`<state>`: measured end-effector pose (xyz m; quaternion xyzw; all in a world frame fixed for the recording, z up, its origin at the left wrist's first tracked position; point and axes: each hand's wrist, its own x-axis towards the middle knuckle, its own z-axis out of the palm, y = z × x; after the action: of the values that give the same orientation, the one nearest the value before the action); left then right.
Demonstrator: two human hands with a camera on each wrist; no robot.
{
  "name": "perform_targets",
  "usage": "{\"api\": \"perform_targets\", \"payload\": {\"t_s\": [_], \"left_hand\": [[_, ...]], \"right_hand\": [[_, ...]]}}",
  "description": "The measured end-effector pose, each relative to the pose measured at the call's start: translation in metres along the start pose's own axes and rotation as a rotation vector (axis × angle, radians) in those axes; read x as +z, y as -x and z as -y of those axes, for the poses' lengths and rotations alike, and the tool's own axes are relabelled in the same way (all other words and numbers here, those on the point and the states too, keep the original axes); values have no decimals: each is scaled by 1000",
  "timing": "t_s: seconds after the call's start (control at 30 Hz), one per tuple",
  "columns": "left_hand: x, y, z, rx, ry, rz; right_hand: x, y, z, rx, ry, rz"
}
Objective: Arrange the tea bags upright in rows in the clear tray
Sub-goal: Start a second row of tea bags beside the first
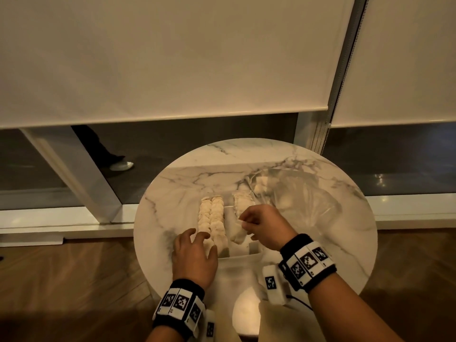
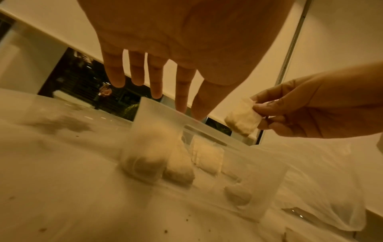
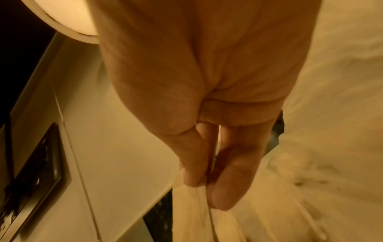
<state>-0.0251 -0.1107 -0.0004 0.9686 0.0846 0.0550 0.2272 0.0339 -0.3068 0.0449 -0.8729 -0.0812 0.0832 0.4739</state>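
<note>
A clear tray (image 1: 254,248) sits mid-table with two full rows of pale tea bags (image 1: 213,218) standing along its left side and a shorter third row (image 1: 243,202) further right. My left hand (image 1: 206,240) is spread at the tray's near-left corner, and in the left wrist view its fingers (image 2: 182,91) are straight, with the tips at the tray's rim (image 2: 215,129). My right hand (image 1: 246,222) pinches one tea bag (image 1: 239,233) by its edge above the third row. That bag (image 2: 243,117) hangs clear of the tray; the right wrist view shows thumb and finger squeezing it (image 3: 192,204).
The round marble table (image 1: 172,193) has a crumpled clear plastic bag (image 1: 303,198) at the right with some loose tea bags (image 1: 261,186) inside. Window blinds hang behind the table. Wooden floor surrounds it, and a glowing lamp (image 1: 246,309) shows below the near edge.
</note>
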Motion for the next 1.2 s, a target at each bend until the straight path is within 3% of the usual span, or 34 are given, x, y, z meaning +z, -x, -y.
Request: {"api": "perform_targets", "payload": {"t_s": [0.13, 0.47, 0.7, 1.2], "left_hand": [[2, 0, 9, -26, 153, 113], [9, 0, 18, -18, 105, 109], [8, -1, 19, -15, 72, 121], [3, 2, 14, -31, -1, 147]], "right_hand": [[28, -15, -2, 5, 188, 95], [59, -37, -5, 126, 264, 238], [71, -44, -5, 141, 339, 250], [55, -27, -17, 184, 215, 88]]}}
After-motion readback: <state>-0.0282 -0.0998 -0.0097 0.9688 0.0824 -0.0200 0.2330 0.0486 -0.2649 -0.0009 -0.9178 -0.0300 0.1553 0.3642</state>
